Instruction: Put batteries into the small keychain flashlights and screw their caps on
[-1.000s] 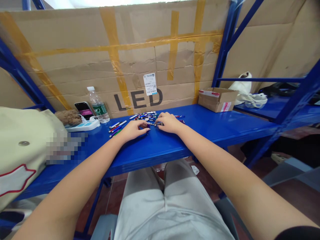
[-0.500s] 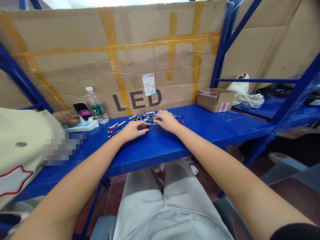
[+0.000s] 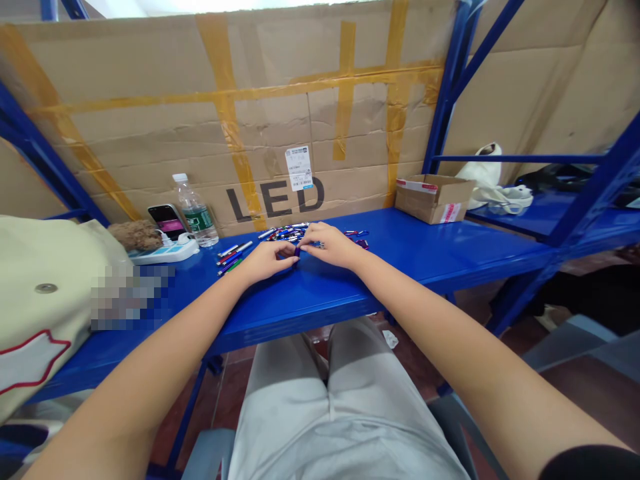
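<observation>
Over the blue table [image 3: 400, 250], my left hand [image 3: 270, 259] pinches a small dark purple piece [image 3: 297, 253] between thumb and fingers. My right hand [image 3: 330, 245] meets it from the right, its fingertips closed at the top of that piece. A bit of silver chain [image 3: 321, 245] shows under the right fingers; most of it is hidden. Just behind both hands lies a pile of slim red, blue and silver pen-like sticks [image 3: 285, 233]. Several similar sticks [image 3: 233, 257] lie to the left of my left hand. A small purple item [image 3: 362, 244] rests beside my right wrist.
A water bottle [image 3: 197, 213], a phone [image 3: 168, 220], a white power strip [image 3: 173, 252] and a brown fluffy thing [image 3: 135, 235] stand back left. A cream bag [image 3: 50, 260] covers the left end. An open cardboard box [image 3: 430, 199] sits back right, before a cardboard wall [image 3: 280, 127].
My right hand has moved left to the purple piece, and the chain that stretched between the hands is now mostly hidden. My left hand stays in nearly the same place.
</observation>
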`<state>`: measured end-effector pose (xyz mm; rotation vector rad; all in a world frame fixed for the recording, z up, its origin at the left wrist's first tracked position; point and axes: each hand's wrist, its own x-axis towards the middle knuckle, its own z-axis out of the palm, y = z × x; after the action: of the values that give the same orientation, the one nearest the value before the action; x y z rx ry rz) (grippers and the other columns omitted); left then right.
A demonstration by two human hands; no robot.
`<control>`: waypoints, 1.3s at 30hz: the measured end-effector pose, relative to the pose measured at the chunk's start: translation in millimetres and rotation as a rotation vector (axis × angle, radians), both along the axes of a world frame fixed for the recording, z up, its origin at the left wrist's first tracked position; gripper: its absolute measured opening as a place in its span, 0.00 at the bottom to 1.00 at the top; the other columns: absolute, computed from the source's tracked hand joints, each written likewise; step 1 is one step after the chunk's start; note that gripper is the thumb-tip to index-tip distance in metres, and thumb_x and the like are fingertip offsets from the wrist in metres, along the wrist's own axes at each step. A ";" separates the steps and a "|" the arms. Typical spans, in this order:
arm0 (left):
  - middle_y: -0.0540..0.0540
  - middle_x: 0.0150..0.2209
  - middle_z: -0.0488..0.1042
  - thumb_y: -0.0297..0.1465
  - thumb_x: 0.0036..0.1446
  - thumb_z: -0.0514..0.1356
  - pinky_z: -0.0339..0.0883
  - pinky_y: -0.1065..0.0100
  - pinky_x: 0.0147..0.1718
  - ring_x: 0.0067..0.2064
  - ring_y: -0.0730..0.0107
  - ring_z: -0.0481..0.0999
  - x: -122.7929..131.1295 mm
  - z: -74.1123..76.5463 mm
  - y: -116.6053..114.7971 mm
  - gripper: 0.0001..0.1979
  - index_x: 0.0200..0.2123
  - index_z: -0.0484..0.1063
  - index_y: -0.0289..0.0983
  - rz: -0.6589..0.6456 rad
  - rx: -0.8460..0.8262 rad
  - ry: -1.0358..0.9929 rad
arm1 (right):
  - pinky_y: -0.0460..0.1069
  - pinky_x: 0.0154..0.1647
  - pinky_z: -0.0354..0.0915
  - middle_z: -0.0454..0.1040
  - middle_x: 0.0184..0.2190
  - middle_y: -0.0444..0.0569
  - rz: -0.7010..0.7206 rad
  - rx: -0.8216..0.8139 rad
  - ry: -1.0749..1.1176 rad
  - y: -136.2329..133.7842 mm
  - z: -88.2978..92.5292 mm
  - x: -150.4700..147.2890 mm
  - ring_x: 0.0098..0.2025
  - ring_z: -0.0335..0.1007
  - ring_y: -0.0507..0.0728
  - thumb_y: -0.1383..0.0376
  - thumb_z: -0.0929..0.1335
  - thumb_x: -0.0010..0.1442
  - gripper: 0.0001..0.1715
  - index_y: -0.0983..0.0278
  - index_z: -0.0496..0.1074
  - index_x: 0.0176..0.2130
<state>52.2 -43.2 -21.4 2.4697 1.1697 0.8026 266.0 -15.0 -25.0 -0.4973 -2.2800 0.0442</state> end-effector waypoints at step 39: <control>0.46 0.38 0.79 0.38 0.54 0.58 0.71 0.65 0.38 0.38 0.63 0.77 -2.0 -0.3 1.1 0.16 0.43 0.75 0.37 0.026 0.077 0.052 | 0.47 0.33 0.66 0.76 0.27 0.45 -0.129 -0.402 0.147 -19.2 10.6 10.3 0.30 0.72 0.53 0.64 0.72 0.51 0.07 0.65 0.73 0.32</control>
<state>50.2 -42.2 -21.7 2.5566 1.2131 0.8092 276.3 -34.2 -14.4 -0.8191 -2.0925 0.4659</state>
